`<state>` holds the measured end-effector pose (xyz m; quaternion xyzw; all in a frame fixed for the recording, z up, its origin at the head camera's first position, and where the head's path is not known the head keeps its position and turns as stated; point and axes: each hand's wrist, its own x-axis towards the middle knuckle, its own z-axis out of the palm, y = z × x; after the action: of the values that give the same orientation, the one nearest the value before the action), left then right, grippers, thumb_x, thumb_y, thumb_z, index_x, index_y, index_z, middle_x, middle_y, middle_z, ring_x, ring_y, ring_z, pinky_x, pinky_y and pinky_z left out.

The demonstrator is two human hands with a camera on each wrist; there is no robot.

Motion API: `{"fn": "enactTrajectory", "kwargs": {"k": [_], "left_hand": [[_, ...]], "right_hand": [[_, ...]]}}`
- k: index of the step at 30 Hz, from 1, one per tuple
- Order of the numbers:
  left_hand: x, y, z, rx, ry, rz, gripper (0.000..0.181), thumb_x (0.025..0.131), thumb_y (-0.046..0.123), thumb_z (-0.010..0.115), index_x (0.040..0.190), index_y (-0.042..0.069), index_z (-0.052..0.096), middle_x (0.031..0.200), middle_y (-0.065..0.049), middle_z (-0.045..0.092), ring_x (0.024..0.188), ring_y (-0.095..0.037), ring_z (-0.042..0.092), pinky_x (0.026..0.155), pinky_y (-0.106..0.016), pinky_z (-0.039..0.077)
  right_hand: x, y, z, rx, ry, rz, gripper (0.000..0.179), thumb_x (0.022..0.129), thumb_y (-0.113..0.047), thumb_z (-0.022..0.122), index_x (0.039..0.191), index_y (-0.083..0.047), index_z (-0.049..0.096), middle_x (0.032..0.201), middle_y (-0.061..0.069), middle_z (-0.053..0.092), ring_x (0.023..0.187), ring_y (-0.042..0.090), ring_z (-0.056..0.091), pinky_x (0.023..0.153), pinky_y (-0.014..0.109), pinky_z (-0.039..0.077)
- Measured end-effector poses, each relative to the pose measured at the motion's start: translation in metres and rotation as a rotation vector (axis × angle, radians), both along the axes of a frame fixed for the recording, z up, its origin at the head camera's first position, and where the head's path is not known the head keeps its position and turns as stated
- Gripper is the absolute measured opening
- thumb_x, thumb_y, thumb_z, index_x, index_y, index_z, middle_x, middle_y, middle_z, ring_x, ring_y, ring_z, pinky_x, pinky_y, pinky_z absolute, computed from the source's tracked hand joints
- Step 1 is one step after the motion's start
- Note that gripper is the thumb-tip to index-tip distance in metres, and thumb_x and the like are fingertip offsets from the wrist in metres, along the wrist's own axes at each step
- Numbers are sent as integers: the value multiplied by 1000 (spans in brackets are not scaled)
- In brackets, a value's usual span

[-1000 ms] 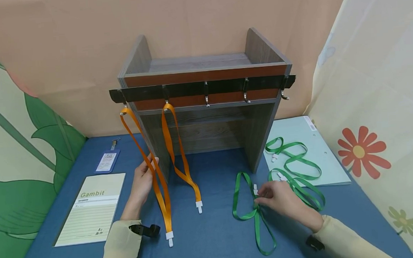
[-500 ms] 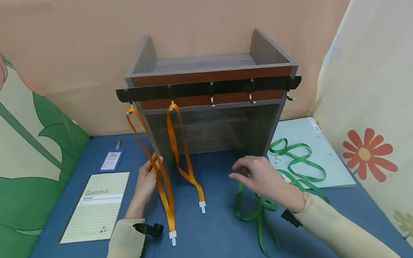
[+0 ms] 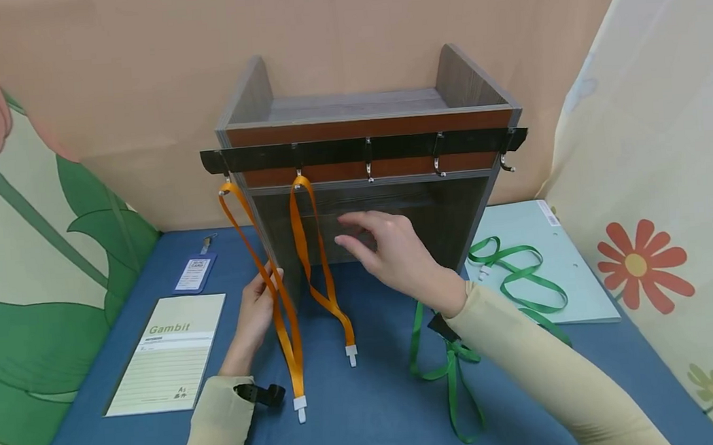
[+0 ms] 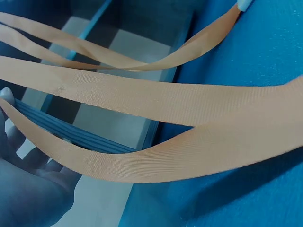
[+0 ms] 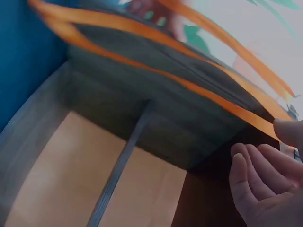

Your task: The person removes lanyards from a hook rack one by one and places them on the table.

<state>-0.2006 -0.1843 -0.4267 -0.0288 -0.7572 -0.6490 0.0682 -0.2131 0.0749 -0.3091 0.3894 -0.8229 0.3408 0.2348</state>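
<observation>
The notebook [image 3: 165, 363] lay at your far left on the table [image 3: 333, 435], with the badge [image 3: 193, 273] just beyond it. Your left grip [image 3: 258, 313] was against the stand [image 3: 369, 125] at its left side panel, partly behind the first orange strap [image 3: 295, 369]; I could not tell whether it pinched the panel or merely pressed it, though it seemed to be steadying it. That strap hung on the leftmost hook, and the second orange strap [image 3: 299, 236] on the hook beside it. Your right grip [image 3: 398, 254] was just right of the second strap, thumb and bent fingers apart, holding nothing. The step looked like reaching to straighten that strap; the next move probably called for a light pinch that would not drag it off its hook, while the left kept the stand still. Three hooks to the right were bare. One green strap [image 3: 452, 370] lay bunched beneath your right wrist, and more green strap [image 3: 521, 248] lay on the pale folder [image 3: 572, 304].
</observation>
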Motion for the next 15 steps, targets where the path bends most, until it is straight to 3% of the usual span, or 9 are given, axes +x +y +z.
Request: {"fn": "enactTrajectory", "kwargs": {"k": [7,15], "left_hand": [[-9,-5,-21,0,39,29,48,100,32,51,139,3,49,148,-9,35,135,-27,30,102,-49,33],[-11,-5,-24,16,54,28,45,100,29,51,137,2,51,147,-10,37,133,-27,33,102,-48,34]], "right_hand": [[-5,-24,17,-261,-128,119,36,94,-17,63,127,-3,60,116,7,66,99,10,62,80,28,51],[-2,-43,30,-400,-231,188,35,95,-11,60,129,-2,58,117,10,65,101,12,63,83,27,50]]}}
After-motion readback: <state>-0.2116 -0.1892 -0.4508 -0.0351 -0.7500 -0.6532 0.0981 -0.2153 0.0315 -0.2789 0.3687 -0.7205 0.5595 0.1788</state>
